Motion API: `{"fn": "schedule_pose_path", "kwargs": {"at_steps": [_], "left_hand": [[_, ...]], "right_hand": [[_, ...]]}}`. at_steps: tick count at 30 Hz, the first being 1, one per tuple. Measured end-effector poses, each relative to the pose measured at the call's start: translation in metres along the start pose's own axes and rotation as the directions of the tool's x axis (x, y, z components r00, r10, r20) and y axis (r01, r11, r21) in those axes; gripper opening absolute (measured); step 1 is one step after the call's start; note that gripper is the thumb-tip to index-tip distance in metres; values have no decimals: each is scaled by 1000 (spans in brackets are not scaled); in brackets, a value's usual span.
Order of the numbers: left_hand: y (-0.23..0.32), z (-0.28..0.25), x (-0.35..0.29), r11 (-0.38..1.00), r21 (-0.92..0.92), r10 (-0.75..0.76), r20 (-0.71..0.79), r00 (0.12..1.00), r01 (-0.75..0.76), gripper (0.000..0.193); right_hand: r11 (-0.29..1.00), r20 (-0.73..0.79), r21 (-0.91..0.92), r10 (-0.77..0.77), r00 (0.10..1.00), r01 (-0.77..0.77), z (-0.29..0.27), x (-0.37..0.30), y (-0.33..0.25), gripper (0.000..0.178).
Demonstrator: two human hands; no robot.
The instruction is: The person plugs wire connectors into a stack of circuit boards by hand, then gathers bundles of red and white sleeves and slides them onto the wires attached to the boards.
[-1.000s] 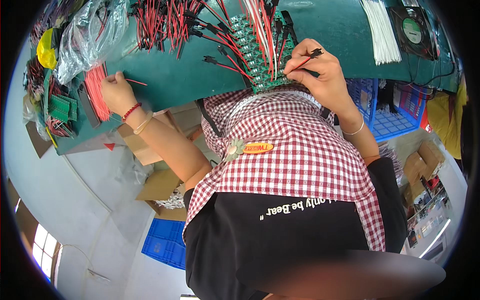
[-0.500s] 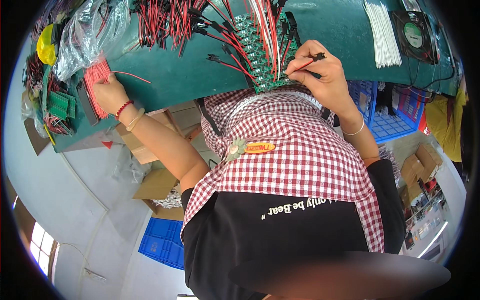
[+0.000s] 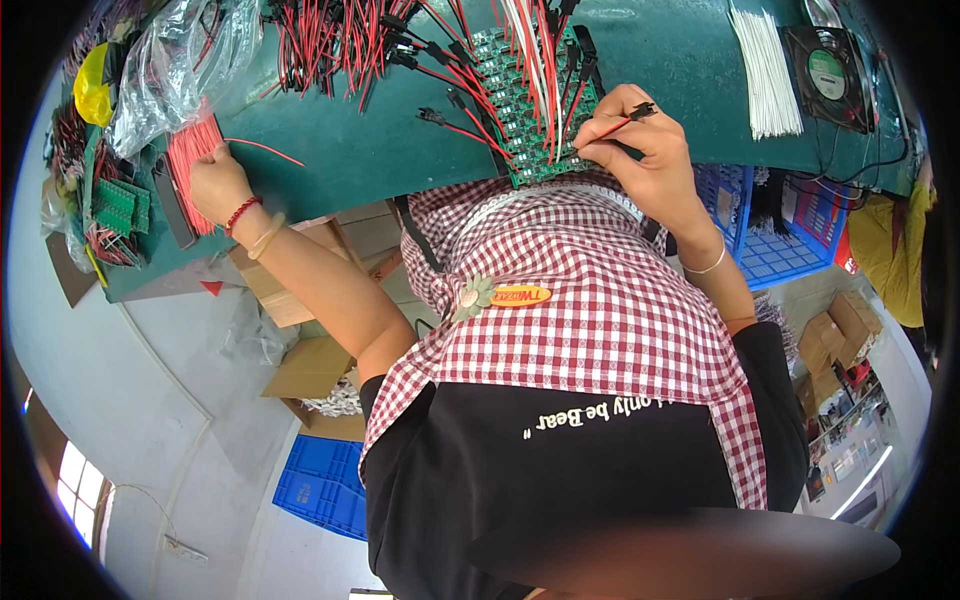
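Observation:
My left hand (image 3: 219, 186) rests on a bundle of thin red wires (image 3: 190, 148) at the left of the bench, its fingers drawn together. A single red wire (image 3: 268, 150) sticks out to the right from its fingertips. In a pinch, my right hand (image 3: 645, 152) holds a red-and-black lead (image 3: 614, 128) with a black plug (image 3: 642, 111) on its end. That hand is at the right edge of a panel of green circuit boards (image 3: 522, 172). Red, black and white wires rise from the panel, several with black plugs. The inner end of the held lead is hard to make out.
A heap of red-and-black leads (image 3: 330, 45) lies behind, left of the panel. Clear plastic bags (image 3: 180, 80) and a yellow roll (image 3: 93, 88) are at far left. White wires (image 3: 765, 75) and a black fan (image 3: 828, 75) lie at right; a blue crate (image 3: 790, 255) stands below the bench.
My left hand has shifted slightly over the red wire bundle. My right hand keeps its pinch on the lead at nearly the same spot.

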State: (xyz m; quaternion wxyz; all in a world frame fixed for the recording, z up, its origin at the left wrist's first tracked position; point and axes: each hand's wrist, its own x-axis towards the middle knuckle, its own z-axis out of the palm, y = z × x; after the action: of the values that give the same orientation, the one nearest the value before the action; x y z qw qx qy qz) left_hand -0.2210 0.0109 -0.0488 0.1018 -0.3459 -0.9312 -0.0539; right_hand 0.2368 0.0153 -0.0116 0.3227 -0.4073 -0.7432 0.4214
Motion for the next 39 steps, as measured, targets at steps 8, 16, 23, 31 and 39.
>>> {"fn": "schedule_pose_path", "kwargs": {"at_steps": [8, 16, 23, 31, 39], "left_hand": [[1, -9, 0, 997, 65, 37, -36, 999, -35, 36], [-1, -9, -2, 998, 61, -3, -13, 1000, 4, 34], [23, -17, -6, 998, 41, -47, 219, 975, 39, 47], [6, -3, 10, 979, 196, 9, 196, 981, -49, 46], [-3, -15, 13, 962, 235, 99, 186, 978, -142, 37]], "right_hand": [[999, -3, -37, -1, 1000, 1, 0, -1, -6, 7], [1000, -14, -28, -14, 1000, 13, -1, 1, -1, 8], [998, -23, -57, -20, 1000, 19, 0, -2, 0, 8], [980, -34, -185, -77, 996, 69, 3, -4, -8, 8], [955, -2, -283, -98, 995, 93, 7, -1, -12, 13]]}}
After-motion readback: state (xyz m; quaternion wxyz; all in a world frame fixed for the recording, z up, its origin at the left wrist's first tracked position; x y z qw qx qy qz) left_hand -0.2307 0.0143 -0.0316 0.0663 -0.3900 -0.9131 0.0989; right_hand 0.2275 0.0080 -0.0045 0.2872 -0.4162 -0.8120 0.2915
